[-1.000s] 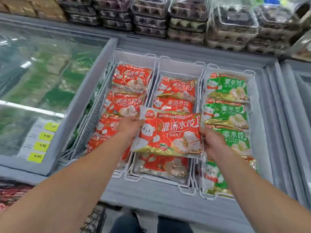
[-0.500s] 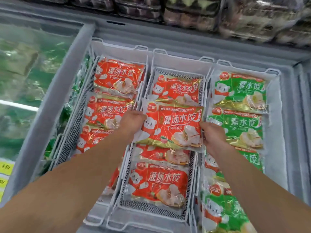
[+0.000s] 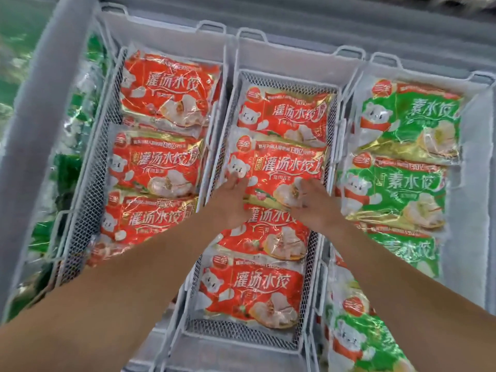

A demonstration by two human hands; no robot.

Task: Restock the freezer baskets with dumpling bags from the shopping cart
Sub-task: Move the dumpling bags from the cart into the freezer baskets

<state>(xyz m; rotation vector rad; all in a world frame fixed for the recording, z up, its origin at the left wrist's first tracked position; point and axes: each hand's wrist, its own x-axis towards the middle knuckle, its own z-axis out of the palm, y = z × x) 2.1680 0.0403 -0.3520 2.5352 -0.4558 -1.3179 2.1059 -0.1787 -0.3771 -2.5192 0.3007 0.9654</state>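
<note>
Red dumpling bag (image 3: 279, 167) under straight fingers (image 3: 237, 183).

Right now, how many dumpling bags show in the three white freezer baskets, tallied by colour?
Red dumpling bags: 7, namely 3 in the left basket and 4 in the middle basket, including the red bag under the left hand and right hand.
Green dumpling bags: 4 in the right basket.
Total: 11 clearly countable; bags buried beneath cannot be counted.
</note>
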